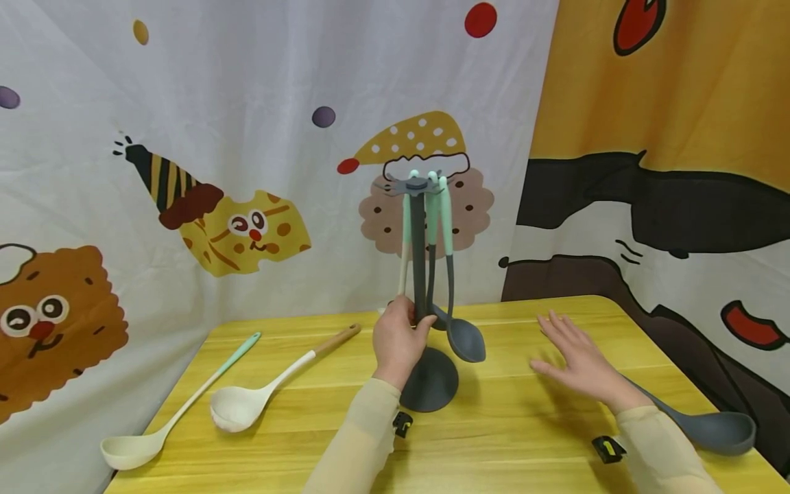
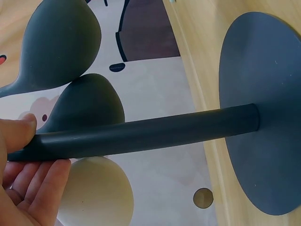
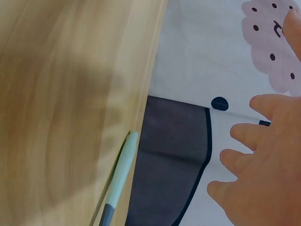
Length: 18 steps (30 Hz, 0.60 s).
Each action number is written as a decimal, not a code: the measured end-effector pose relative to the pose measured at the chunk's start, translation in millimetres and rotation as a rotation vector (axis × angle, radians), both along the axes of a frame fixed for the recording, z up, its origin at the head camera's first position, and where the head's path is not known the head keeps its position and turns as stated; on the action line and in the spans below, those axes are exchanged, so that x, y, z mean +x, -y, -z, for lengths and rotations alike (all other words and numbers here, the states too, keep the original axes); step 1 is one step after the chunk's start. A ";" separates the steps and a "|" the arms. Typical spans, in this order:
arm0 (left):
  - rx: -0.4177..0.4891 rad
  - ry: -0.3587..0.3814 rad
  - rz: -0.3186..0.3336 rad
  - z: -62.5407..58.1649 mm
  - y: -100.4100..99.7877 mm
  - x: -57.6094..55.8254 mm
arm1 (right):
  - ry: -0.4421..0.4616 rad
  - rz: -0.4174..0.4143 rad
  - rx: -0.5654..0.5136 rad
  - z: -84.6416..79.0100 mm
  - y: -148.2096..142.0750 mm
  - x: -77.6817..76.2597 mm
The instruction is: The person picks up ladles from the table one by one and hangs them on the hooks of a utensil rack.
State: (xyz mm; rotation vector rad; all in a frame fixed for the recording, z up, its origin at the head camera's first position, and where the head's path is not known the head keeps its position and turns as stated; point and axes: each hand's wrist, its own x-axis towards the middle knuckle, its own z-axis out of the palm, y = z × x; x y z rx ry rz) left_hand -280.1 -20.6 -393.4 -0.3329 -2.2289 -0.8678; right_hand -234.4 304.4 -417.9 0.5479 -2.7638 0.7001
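Head view: the utensil stand [image 1: 419,254] is held by its pole in the left grip [image 1: 398,336], thumb on one side and fingers on the other, probably so that it is steadied. Its hooks [image 1: 402,184] are above that grip, its round base [image 1: 430,385] below, at the counter [image 1: 506,439]. Mint-handled utensils [image 1: 447,219] are hung from the hooks, bowls down, presumably to be stored upright. The right grip [image 1: 577,360] is seen empty, fingers spread, to the right of the stand. Farther right of the stand, a gray ladle [image 1: 719,432] is laid; to its left, a white ladle [image 1: 237,408] and, farther out, a cream ladle [image 1: 132,451] are laid, apparently spaced for easy picking up.
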 end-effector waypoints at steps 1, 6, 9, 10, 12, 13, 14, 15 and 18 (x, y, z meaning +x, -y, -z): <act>0.000 0.000 0.000 0.2 0.2 -0.1 | 0.004 0.003 -0.002 0.8 -0.9 0.0; -0.001 0.003 0.000 0.9 0.7 -0.8 | 0.022 0.014 -0.011 4.2 -5.8 -0.4; -0.001 -0.003 0.001 1.0 0.8 -0.8 | 0.027 0.028 -0.004 6.7 -9.7 -1.0; 0.000 -0.004 0.002 0.9 0.7 -0.6 | 0.033 0.033 0.001 7.5 -11.2 -1.3; 0.001 -0.006 0.004 0.9 0.8 -0.5 | 0.038 0.040 0.009 9.5 -14.2 -1.8; 0.001 -0.008 0.004 0.8 0.8 -0.4 | 0.041 0.044 0.014 10.2 -15.7 -1.9; 0.001 -0.007 0.004 0.7 0.8 -0.4 | 0.041 0.049 0.022 10.8 -17.1 -1.9; 0.000 -0.006 0.003 0.6 0.8 -0.3 | 0.040 0.053 0.030 11.4 -18.6 -1.9; -0.001 -0.002 0.003 0.3 0.6 0.0 | 0.044 0.071 0.053 10.9 -22.3 -0.9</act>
